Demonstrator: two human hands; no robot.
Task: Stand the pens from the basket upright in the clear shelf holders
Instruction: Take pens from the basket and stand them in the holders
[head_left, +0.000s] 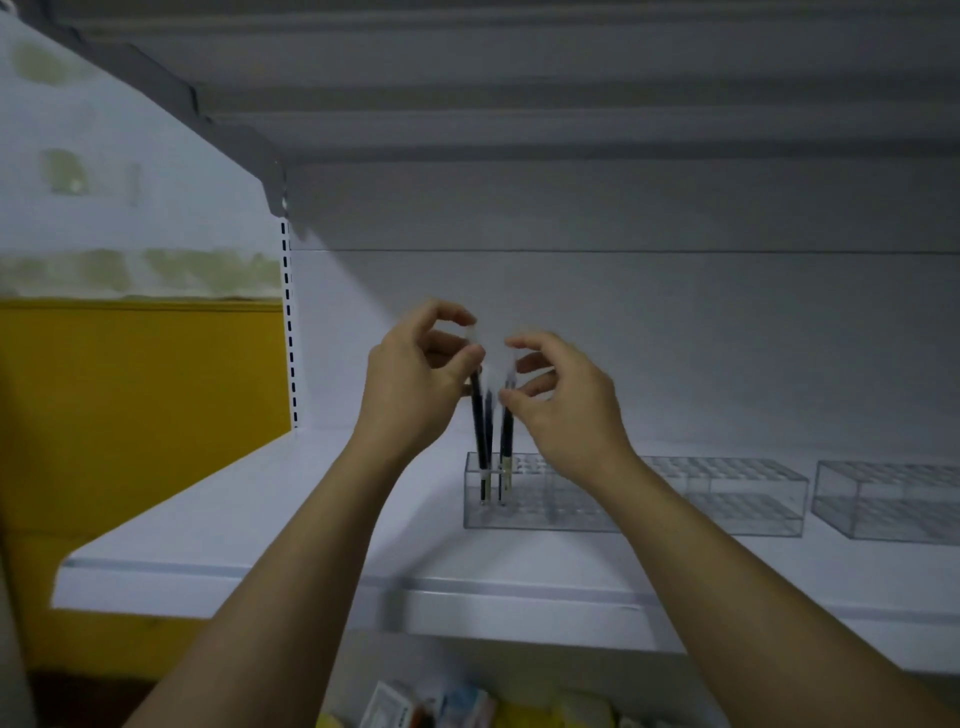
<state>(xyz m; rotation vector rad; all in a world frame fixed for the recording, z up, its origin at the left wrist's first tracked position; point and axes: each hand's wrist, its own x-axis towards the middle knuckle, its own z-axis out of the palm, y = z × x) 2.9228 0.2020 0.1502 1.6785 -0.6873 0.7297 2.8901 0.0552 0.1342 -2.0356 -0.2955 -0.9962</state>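
Three dark pens with clear caps stand in the left end of a clear gridded holder on the white shelf. My left hand pinches the top of the leftmost pen between thumb and fingers. My right hand pinches the top of the rightmost pen. The pens lean slightly toward each other. The caps are blurred and hard to make out. No basket is in view.
Two more clear holders stand to the right on the shelf. An upper shelf hangs overhead. A yellow wall panel lies left. Boxed goods sit on the shelf below.
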